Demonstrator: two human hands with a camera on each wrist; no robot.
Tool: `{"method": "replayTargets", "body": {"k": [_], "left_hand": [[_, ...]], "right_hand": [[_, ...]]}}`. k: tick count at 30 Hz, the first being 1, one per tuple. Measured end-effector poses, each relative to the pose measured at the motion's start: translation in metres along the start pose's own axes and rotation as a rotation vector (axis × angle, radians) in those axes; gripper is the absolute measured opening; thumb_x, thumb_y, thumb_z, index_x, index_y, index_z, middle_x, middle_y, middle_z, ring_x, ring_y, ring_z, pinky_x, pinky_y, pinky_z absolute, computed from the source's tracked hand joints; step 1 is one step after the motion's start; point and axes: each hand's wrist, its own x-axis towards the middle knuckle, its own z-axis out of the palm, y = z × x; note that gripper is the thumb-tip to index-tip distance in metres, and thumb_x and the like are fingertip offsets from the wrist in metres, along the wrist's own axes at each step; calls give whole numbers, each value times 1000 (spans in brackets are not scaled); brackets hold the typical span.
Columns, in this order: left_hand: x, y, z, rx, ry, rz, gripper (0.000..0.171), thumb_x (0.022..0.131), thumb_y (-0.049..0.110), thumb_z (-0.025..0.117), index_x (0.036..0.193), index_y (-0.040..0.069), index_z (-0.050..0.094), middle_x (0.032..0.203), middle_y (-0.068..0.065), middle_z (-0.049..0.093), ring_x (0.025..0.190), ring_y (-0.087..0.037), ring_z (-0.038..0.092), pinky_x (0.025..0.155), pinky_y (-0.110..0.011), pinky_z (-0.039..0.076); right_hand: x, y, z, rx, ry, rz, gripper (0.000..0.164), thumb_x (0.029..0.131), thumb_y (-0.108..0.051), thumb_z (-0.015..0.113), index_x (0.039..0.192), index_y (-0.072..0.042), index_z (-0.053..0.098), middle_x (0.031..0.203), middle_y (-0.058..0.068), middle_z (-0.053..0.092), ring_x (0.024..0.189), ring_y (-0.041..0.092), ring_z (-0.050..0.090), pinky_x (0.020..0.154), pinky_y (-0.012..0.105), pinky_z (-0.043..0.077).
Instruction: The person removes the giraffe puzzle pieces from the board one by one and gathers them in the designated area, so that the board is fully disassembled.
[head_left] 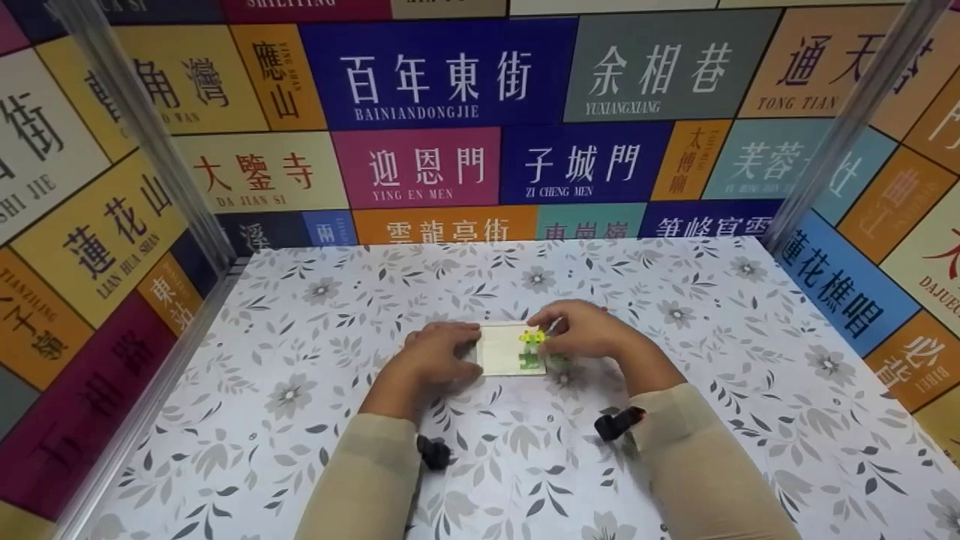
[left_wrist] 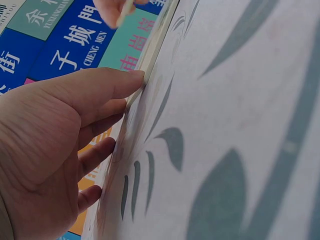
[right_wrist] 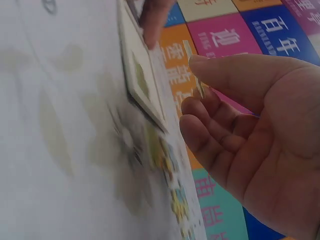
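Observation:
A small cream puzzle board (head_left: 501, 349) with a raised rim lies flat on the patterned table. My left hand (head_left: 441, 352) holds it by its left side, with thumb and fingers at the edge; the thumb (left_wrist: 125, 84) touches the rim in the left wrist view. A green printed piece (right_wrist: 141, 75) lies in the board's near right corner. Over the board's right side, my right hand (head_left: 581, 330) pinches a thin flat puzzle piece (head_left: 532, 337) with yellow and green print. The right wrist view shows that piece edge-on, above the board, between thumb and fingers.
Several colourful loose pieces (right_wrist: 177, 200) lie on the table beyond the board, mostly hidden by my right hand in the head view. The floral tablecloth (head_left: 300, 465) spreads around the board. Sign-printed panels (head_left: 442, 75) stand at the back and sides.

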Motion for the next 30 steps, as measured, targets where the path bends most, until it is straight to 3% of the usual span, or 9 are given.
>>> {"method": "replayTargets", "body": {"k": [7,14,30], "left_hand": [[0,-1,-1,-8,-4,15,76,83,37,83,154,36,58,166,13,49,161,-25,33,133,-59,18],[3,-2,-1,45,-22,57,74,87,39,81,157,32,56,167,10,50,161,-26,34,131,-63,18],[3,-3,-1,20,-28,33,77,85,39,82,157,35,55,168,12,48,163,-24,31,135,-62,10]], "right_hand": [[-18,31,-25,54,39,39,51,91,-21,84,140,-16,71,137,11,70,120,31,69,83,36,61],[-32,54,-38,-2,54,68,48,91,-22,85,138,-17,72,133,10,72,119,30,70,90,39,62],[-32,72,-32,13,0,61,48,86,-15,89,131,-10,73,128,12,72,110,23,67,87,34,58]]}}
